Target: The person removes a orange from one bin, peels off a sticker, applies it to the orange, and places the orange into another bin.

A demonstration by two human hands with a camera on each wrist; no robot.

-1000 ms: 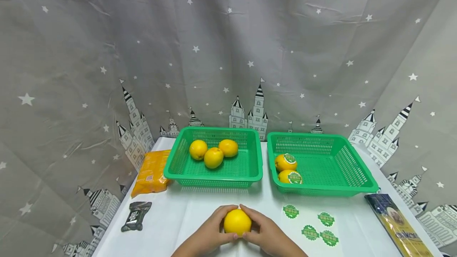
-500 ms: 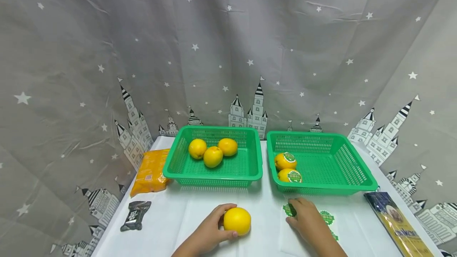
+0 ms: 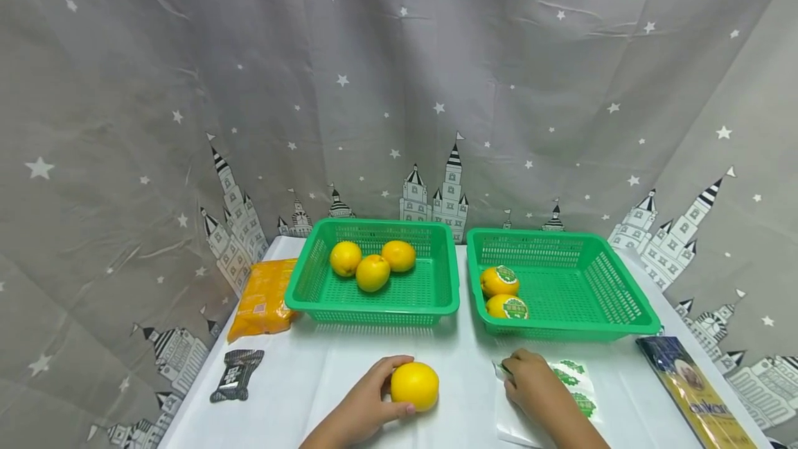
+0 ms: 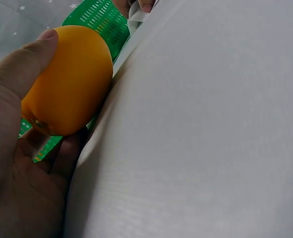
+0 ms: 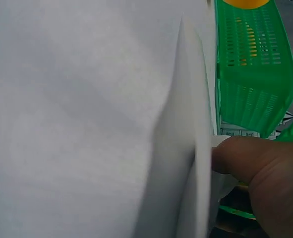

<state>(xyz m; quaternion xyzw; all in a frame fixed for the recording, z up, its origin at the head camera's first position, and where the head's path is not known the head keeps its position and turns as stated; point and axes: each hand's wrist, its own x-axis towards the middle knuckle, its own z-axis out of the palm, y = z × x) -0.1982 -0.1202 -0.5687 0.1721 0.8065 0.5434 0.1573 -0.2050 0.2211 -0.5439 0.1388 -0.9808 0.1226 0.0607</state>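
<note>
Grey curtain (image 3: 399,75) hangs behind the desk (image 3: 461,393); left hand (image 3: 376,397) grips a fruit (image 3: 415,386); well apart, right hand (image 3: 537,383) pinches a sticker sheet (image 3: 515,421).

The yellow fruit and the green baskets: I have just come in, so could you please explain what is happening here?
A person's left hand holds a yellow fruit, with no sticker on the sides that show. The right hand pinches a sticker sheet, part of it bent up. The left basket contains three unheld fruits, also without visible stickers. In the right basket, two fruits each carry a green sticker.
</note>
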